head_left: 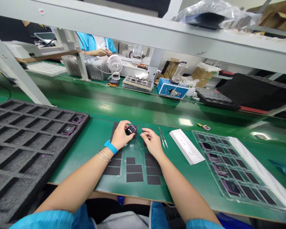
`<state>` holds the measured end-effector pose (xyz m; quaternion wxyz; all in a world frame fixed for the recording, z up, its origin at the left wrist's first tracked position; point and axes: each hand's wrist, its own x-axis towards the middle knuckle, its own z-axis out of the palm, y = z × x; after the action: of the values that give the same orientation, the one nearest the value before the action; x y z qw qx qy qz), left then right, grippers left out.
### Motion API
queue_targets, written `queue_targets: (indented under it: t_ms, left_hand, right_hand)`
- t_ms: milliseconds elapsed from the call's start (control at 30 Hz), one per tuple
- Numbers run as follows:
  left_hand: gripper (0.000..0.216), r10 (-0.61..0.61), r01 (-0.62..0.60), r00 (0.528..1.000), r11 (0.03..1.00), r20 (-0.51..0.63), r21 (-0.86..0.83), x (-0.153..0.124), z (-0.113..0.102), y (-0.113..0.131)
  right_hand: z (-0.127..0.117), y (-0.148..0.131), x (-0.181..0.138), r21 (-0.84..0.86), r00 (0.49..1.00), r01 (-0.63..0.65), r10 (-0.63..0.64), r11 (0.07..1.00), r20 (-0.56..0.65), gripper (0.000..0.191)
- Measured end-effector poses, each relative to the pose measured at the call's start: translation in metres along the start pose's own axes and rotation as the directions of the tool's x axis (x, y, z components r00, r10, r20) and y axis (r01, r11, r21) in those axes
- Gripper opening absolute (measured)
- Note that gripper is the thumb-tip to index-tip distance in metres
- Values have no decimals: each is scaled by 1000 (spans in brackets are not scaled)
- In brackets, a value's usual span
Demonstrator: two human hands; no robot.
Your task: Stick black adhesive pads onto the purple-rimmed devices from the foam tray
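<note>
My left hand (121,135) holds a small watch case (130,129) with a purple frame and a dark face, its fingers and thumb around the edges. Just to the right, my right hand (152,140) is half curled, with thumb and fingertips a little apart and nothing visible between them. Beneath both hands lie clear sheets bearing rows of dark rectangular pieces (134,177). A pair of tweezers (163,138) rests beside my right hand. Farther right is a shallow white tray (173,135) with tiny parts in it.
On the left, a grey foam tray (83,125) holds two purple watch cases (68,129). A clear plastic tray (225,190) at right carries dark pieces and several purple-framed cases. Behind stand a white fan (114,63), a blue box (173,88) and a co-worker's hands (103,52).
</note>
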<state>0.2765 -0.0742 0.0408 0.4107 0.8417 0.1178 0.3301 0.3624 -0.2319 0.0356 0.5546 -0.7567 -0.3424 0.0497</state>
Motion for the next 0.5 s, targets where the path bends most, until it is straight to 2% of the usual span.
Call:
queue_targets:
  t_ms: [133,200,267,400,467,500]
  left_hand:
    - [39,69,-66,995,997,-67,42,7,-10,8]
    - [34,93,-78,982,992,-167,96,11,-28,15]
    - [32,95,-47,955,983,-280,176,10,-56,20]
    - [32,41,109,934,913,-356,393,-19,-129,15]
    - [31,-60,280,910,819,-409,501,-44,-162,6]
    - [31,-120,385,879,749,-461,540,-56,-174,0]
  right_hand:
    - [-1,-1,-1,-32,999,27,-27,999,17,29]
    - [-2,-2,-1,-70,999,52,-51,996,20,29]
    - [-4,-2,0,-110,997,71,-70,991,17,30]
    - [-4,0,2,-139,996,91,-90,986,15,32]
    - [-2,0,1,-128,996,92,-89,987,32,33]
    - [-1,-1,0,-122,995,90,-85,989,44,33]
